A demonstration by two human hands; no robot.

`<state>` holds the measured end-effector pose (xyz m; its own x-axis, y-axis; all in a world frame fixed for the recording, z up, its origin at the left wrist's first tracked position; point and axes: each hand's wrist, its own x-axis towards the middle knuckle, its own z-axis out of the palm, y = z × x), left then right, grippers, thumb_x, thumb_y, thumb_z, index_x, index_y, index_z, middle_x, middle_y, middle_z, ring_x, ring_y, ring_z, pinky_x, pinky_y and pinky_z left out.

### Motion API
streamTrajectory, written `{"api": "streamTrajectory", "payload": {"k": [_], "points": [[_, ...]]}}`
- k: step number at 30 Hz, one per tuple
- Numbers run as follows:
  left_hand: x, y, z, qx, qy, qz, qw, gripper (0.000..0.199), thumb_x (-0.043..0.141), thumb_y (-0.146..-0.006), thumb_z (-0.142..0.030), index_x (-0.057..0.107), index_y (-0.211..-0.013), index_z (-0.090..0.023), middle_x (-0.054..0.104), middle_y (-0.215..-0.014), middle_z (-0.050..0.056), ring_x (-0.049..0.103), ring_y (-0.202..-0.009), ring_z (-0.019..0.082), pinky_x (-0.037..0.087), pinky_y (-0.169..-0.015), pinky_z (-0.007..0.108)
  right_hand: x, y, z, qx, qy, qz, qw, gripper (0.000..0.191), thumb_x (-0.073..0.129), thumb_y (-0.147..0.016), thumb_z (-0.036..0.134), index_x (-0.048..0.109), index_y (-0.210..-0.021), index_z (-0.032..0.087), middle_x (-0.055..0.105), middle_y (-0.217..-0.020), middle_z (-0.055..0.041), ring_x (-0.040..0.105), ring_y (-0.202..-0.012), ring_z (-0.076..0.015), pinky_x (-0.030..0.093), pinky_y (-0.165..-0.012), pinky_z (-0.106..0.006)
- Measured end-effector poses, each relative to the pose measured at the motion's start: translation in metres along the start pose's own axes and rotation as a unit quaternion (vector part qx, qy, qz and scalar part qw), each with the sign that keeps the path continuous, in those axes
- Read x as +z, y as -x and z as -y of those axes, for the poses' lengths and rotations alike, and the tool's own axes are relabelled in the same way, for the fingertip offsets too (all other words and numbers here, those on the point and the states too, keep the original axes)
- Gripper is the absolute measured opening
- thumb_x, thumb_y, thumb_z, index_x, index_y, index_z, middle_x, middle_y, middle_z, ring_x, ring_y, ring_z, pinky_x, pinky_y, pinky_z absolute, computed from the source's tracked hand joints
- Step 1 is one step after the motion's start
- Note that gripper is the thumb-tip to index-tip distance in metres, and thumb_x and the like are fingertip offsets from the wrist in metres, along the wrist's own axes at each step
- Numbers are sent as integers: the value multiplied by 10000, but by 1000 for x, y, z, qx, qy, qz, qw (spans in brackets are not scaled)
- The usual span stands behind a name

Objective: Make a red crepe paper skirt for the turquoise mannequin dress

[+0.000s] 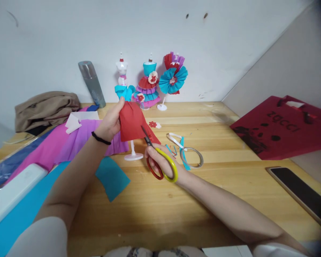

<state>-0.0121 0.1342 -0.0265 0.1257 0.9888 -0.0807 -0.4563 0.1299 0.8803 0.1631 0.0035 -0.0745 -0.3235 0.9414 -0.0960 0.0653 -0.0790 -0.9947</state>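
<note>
A red sheet (131, 123) hangs from my left hand (114, 119), pinched at its upper left edge, in front of a small dress form with a turquoise piece round it (124, 92). My right hand (160, 160) grips scissors with one yellow and one red handle (173, 169). Their dark blades point up and left and lie against the right side of the red sheet; whether the blades are parted is hard to tell. The white base (133, 156) of a stand shows below the sheet. A turquoise paper piece (112, 178) lies on the table near my left forearm.
Two dressed forms (149, 84) (173, 80) stand at the back. A grey bottle (92, 84), brown cloth (46, 109) and purple and pink sheets (77, 139) are left. A tape roll (200, 159), red bag (283, 128) and phone (302, 194) are right.
</note>
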Motion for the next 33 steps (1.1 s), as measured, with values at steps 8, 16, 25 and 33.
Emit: {"api": "streamTrajectory", "payload": {"k": [8, 16, 25, 33], "points": [[-3, -3, 1, -18, 7, 5, 1000, 376, 547, -1014, -435, 684, -831, -137, 751, -748, 36, 704, -658, 133, 571, -688, 257, 1, 3, 3, 2, -8, 2, 1000, 558, 542, -842, 766, 465, -727, 226, 441, -458, 95, 405, -323, -66, 320, -304, -182], [-1, -2, 2, -10, 17, 17, 1000, 367, 555, -1017, -401, 674, -789, -139, 751, -719, 21, 706, -633, 125, 584, -658, 240, 0, 2, -4, 3, -51, 16, 999, 609, 566, -803, 806, 511, -715, 206, 498, -506, 55, 439, -360, -71, 326, -329, -190], [1, 0, 2, -20, 21, 21, 999, 383, 508, -1040, -371, 684, -796, -133, 752, -703, 32, 709, -626, 126, 586, -643, 229, -1, 3, -5, -27, -53, 24, 998, 602, 560, -830, 792, 527, -716, 201, 515, -526, 36, 496, -423, -94, 363, -388, -211], [0, 1, -4, -35, 17, 15, 999, 376, 517, -1033, -374, 709, -813, -136, 753, -712, 36, 710, -634, 128, 588, -668, 238, -4, 3, 0, -53, -59, 47, 996, 574, 561, -857, 763, 540, -748, 199, 527, -610, 28, 517, -483, -101, 412, -427, -230]]}}
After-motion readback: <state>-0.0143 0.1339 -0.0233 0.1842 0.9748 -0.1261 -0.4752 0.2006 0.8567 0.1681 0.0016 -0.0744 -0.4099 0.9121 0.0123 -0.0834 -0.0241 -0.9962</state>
